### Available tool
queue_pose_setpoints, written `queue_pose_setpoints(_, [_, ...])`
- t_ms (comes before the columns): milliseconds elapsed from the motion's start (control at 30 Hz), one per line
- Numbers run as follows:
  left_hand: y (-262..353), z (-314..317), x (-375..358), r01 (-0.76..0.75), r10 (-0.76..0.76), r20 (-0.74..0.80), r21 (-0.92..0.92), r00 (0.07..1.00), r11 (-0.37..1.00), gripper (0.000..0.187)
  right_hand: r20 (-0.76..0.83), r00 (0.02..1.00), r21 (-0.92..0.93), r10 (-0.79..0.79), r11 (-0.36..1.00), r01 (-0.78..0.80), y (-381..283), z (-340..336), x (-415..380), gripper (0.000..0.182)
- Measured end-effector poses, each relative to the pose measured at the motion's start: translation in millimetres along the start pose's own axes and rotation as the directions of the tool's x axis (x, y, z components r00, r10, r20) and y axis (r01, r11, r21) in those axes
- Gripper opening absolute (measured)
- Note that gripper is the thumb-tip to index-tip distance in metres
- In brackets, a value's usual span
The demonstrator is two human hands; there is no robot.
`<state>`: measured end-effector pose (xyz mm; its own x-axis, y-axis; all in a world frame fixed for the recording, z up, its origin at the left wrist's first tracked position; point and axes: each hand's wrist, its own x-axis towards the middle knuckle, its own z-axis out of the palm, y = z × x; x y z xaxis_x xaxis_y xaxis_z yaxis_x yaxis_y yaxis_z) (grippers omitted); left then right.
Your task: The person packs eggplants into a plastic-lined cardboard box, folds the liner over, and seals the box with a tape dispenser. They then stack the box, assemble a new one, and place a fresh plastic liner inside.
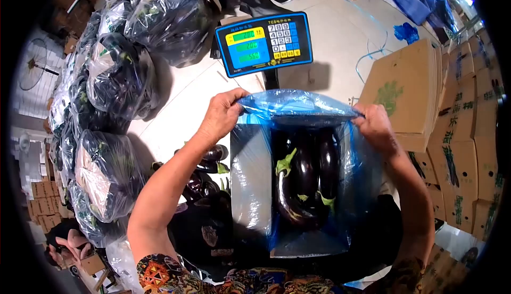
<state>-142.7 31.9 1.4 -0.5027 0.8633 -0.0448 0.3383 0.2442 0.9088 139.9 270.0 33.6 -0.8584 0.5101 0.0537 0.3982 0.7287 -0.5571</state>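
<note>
Both hands pinch the far edge of a blue plastic bag [367, 187] that lines an open cardboard box [253, 171]. My left hand [222, 114] grips the edge's left corner, and my right hand [377, 126] grips its right corner. Between them the film is stretched across the box's far side. Several dark purple eggplants [305, 171] with green stems lie inside the lined box. Just beyond the box stands a digital scale display [264, 43], lit with green digits. More eggplants [210, 158] lie to the left, partly hidden by my left forearm.
Clear plastic bags full of eggplants [120, 75] are heaped along the left. Flattened cardboard boxes [399, 91] lean at the right, beside stacked printed cartons [460, 161]. A crumpled blue bag [406, 32] lies on the tiled floor. Another person [72, 241] is at the lower left.
</note>
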Motion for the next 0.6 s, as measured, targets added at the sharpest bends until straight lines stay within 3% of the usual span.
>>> queue_pose_setpoints(33, [13,1,-6,-0.067,0.067,-0.013,-0.035,0.998,0.997,0.020,0.010,0.999,0.075,0.054,0.996,-0.054,-3,-6,-6,0.020])
queue_pose_setpoints(100, [46,-5,-27,-0.068,0.062,0.042,0.151,0.997,0.986,0.020,0.043,0.987,0.220,0.157,0.962,-0.163,-12,-22,-18,0.023])
queue_pose_setpoints(133, [58,-6,-41,-0.092,0.083,0.052,0.188,0.995,0.978,0.020,0.113,0.982,0.209,0.149,0.963,-0.170,-17,-26,-28,0.018])
queue_pose_setpoints(200, [66,0,-78,-0.393,0.336,0.211,0.370,0.918,0.842,0.021,0.237,0.963,0.191,0.130,0.965,-0.177,-33,-30,-63,0.010])
queue_pose_setpoints(233, [77,4,-99,-0.458,0.281,0.443,0.367,0.851,0.810,0.014,0.296,0.948,0.183,0.120,0.966,-0.180,-38,-30,-82,0.008])
queue_pose_setpoints(267, [85,13,-123,-0.325,0.129,0.598,0.234,0.791,0.916,0.013,0.316,0.948,0.106,0.021,0.993,-0.058,-24,-17,-106,0.009])
queue_pose_setpoints(300, [86,22,-146,-0.354,0.156,0.727,0.127,0.669,0.927,0.011,0.345,0.936,0.030,-0.076,0.997,0.069,-9,-5,-125,0.011])
queue_pose_setpoints(333, [96,31,-159,-0.276,-0.070,0.891,0.213,0.448,0.937,0.008,0.563,0.826,-0.033,0.039,0.999,-0.024,-26,-13,-125,0.012])
queue_pose_setpoints(367, [106,32,-165,-0.397,-0.129,0.914,0.290,0.385,0.871,0.015,0.521,0.853,-0.043,-0.043,0.996,0.076,-26,-11,-128,0.013])
queue_pose_setpoints(433, [97,23,-167,-0.362,0.103,0.625,0.303,0.774,0.881,0.024,0.439,0.873,-0.078,-0.211,0.960,0.271,-29,-4,-134,0.017])
queue_pose_setpoints(467, [91,18,-155,-0.383,0.273,0.373,0.261,0.887,0.886,0.030,0.327,0.935,-0.026,-0.135,0.988,0.152,-37,-10,-133,0.020])
queue_pose_setpoints(500, [102,8,-147,-0.265,0.195,0.239,0.309,0.951,0.913,0.035,0.208,0.977,0.053,-0.055,0.998,0.045,-47,-17,-131,0.024])
queue_pose_setpoints(533, [101,2,-143,-0.150,0.091,0.169,0.377,0.981,0.914,0.039,0.176,0.984,-0.032,-0.027,0.999,0.033,-46,-22,-125,0.026])
queue_pose_setpoints(600, [85,-1,-144,-0.081,-0.001,0.164,0.490,0.986,0.868,0.055,0.065,0.998,-0.183,-0.014,0.983,0.025,-43,-24,-126,0.023])
